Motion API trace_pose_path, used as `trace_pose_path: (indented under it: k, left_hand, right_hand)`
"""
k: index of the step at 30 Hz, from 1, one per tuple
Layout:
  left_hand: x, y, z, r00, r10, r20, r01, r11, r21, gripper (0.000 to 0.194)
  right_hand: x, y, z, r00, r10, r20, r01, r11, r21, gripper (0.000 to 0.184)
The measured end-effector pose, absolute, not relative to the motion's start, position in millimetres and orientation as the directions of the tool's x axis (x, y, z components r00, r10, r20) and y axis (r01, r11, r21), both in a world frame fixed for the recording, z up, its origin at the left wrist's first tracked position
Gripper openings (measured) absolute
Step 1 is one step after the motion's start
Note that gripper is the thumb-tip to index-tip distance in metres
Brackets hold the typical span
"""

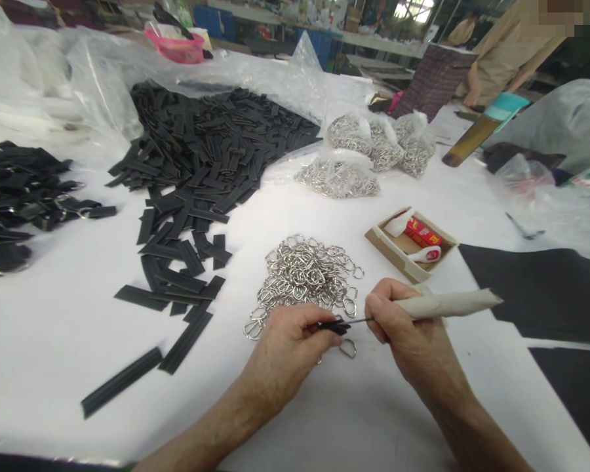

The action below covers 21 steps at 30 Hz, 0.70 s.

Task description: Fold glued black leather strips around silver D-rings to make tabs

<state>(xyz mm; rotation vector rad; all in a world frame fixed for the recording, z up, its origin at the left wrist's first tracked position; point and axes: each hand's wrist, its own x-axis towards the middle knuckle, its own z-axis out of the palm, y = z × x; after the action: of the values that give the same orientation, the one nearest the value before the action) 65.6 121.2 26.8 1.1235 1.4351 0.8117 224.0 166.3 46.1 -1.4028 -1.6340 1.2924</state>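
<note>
My left hand [290, 351] pinches a short black strip [338, 326] between thumb and fingers, just in front of a pile of metal D-rings [305, 272]. In my right hand [406, 324] is a thin-tipped tool [450, 304] with a thick pale handle, wrapped in the fingers. Its dark, narrow tip reaches left to the strip; whether it goes into the strip or only touches it I cannot tell. One loose D-ring [348, 348] lies on the table by my left fingertips. Flat black strips [187, 334] are scattered to the left of the rings.
Behind is a large heap of black strips [216, 141]; at far left, strips with rings [24, 190]. Bags of rings [339, 176] and a small cardboard box [393, 252] stand beyond my hands. A bottle [484, 131] is at right. Another person [504, 59] stands behind the table.
</note>
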Motion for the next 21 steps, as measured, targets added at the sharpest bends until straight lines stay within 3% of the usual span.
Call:
trace_pose_path:
  k: [21]
  left_hand:
    - [63.6,119.0,29.5,0.118,0.966,-0.229,0.241,0.196,0.950,0.020]
  right_hand:
    - [226.9,169.5,38.8,-0.258,0.960,-0.112,0.292,-0.032,-0.956,0.034]
